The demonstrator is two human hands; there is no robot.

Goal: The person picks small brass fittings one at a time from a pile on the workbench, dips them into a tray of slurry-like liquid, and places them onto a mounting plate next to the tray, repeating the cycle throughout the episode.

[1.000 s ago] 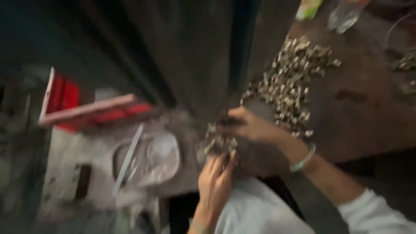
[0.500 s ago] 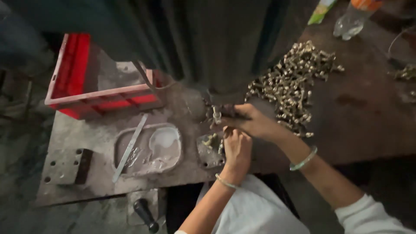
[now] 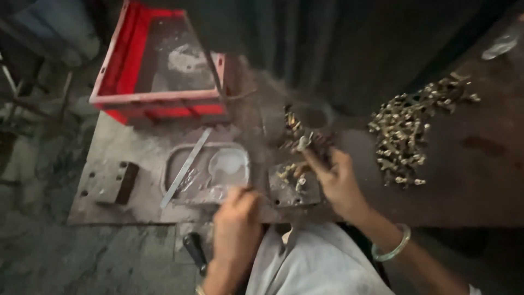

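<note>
While the right hand (image 3: pixel 338 183) pinches one small brass part (image 3: pixel 303 142), the left hand (image 3: pixel 236 218) curls loosely closed beside one oval tray (image 3: pixel 206 172); one red crate (image 3: pixel 164 101), one brass heap (image 3: pixel 412 128).

A small metalworking shop, rough and dim. Grimy steel workbench (image 3: pixel 136 213) with a drilled metal block (image 3: pixel 112 182) near its left edge, a red plastic crate (image 3: pixel 158 60) at the back, and a heap of small brass parts (image 3: pixel 412 128) toward the right. Dusty concrete floor (image 3: pixel 82 257) below.
</note>
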